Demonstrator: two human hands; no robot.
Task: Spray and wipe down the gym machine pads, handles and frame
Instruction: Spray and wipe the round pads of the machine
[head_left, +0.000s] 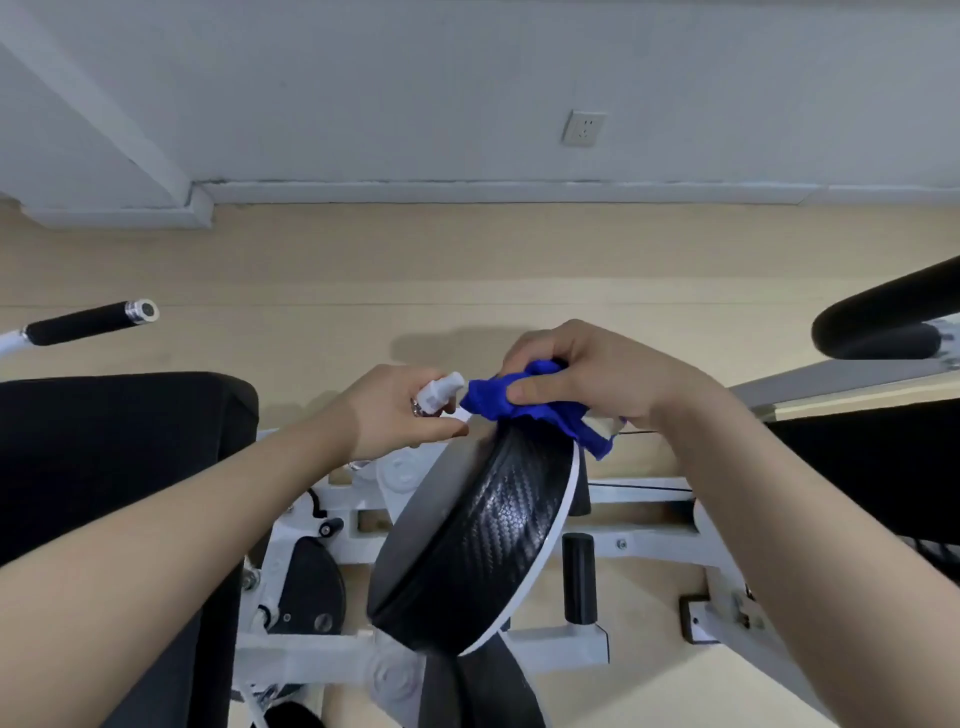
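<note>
My left hand (397, 410) grips a small spray bottle, of which only the white nozzle head (439, 396) shows; the nozzle points right at the cloth. My right hand (587, 374) pinches a crumpled blue cloth (524, 410) against the top of a black round pad (478, 540) with a carbon-weave face and a white rim. The pad tilts, its top under the cloth. The white machine frame (639, 535) runs beneath and behind the pad. The bottle's body is hidden inside my left palm.
A black foam handle (88, 323) with a chrome end sticks out at left. A large black pad (114, 457) lies under my left forearm. Another black roller pad (888, 312) is at far right. A short black peg (579, 577) stands on the frame. Beige floor and white wall lie beyond.
</note>
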